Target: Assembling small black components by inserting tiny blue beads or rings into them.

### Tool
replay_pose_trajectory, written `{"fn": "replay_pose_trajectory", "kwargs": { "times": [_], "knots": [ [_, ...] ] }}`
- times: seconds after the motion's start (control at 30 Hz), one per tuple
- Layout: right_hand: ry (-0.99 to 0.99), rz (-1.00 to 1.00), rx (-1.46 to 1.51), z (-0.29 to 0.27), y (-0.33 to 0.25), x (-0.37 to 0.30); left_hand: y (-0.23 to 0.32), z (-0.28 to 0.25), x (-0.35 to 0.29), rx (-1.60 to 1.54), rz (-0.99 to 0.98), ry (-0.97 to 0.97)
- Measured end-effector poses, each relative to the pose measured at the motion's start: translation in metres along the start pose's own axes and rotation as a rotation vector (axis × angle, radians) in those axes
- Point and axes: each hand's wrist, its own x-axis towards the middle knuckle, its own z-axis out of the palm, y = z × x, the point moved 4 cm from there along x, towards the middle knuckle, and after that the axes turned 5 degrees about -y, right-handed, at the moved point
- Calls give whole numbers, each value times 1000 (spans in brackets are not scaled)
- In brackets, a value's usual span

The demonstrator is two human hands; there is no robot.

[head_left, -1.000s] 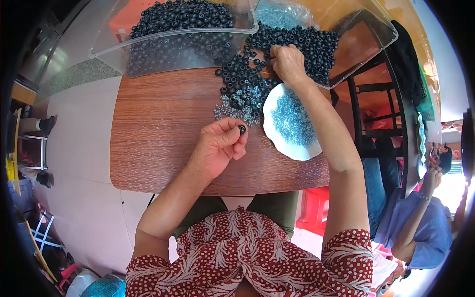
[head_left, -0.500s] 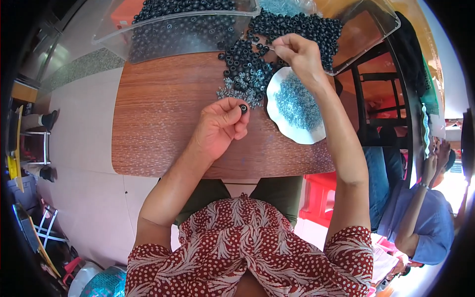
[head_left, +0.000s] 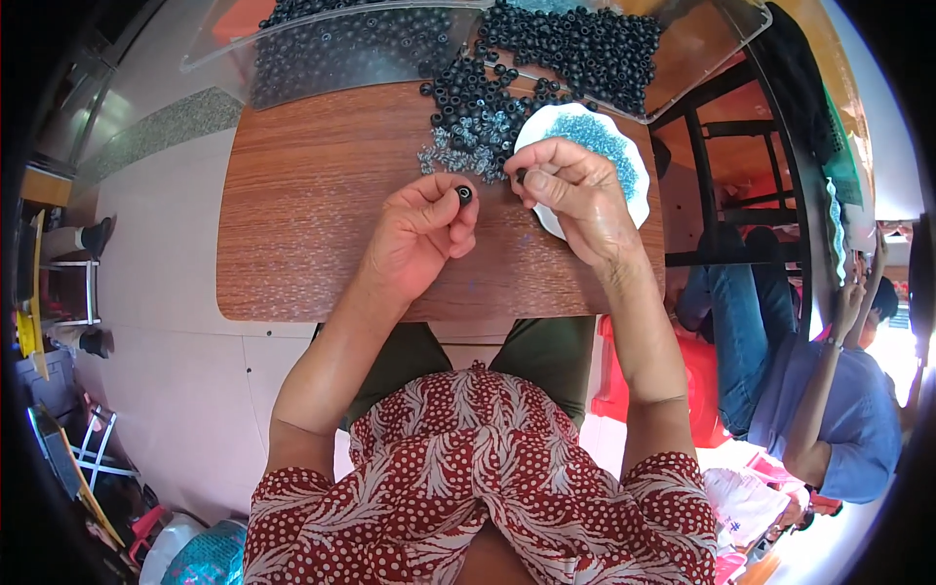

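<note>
My left hand (head_left: 421, 234) is closed, pinching a small round black piece (head_left: 465, 195) with a pale ring in its open end. To its right, my right hand (head_left: 575, 200) is also closed, with a similar dark piece (head_left: 521, 176) between thumb and fingertips. The two hands are apart, both above the wooden table. Just beyond them lies a loose heap of black pieces (head_left: 468, 93), with small transparent bits (head_left: 450, 156) at its near edge. A white wavy-rimmed plate (head_left: 639, 200) full of tiny bluish transparent parts is partly hidden by my right hand.
Two transparent plastic bins hold many black pieces, one bin (head_left: 331, 93) at the far left, the other (head_left: 726, 49) at the far right. A thin metal rod (head_left: 526, 74) lies by the heap. A red stool (head_left: 682, 380) stands under the table (head_left: 302, 214). Another person (head_left: 848, 409) sits at right.
My right hand has come back from the far heap toward my left hand, now with a dark piece in its fingertips. My left hand still holds its black piece. The view has shifted slightly.
</note>
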Motion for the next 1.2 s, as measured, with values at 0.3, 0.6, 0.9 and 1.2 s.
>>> {"fn": "replay_pose_trajectory", "kwargs": {
  "times": [0.3,0.6,0.9,1.2],
  "knots": [
    [119,-188,-663,25,-2,-4,5,-8,-16,7,60,79],
    [160,-108,-263,36,12,-21,3,-1,-24,11,46,60],
    [139,-66,9,28,22,-29,-7,8,-27,35,-21,81],
    [176,-103,-19,29,17,-40,-17,11,-27,39,-66,78]
  ]
}}
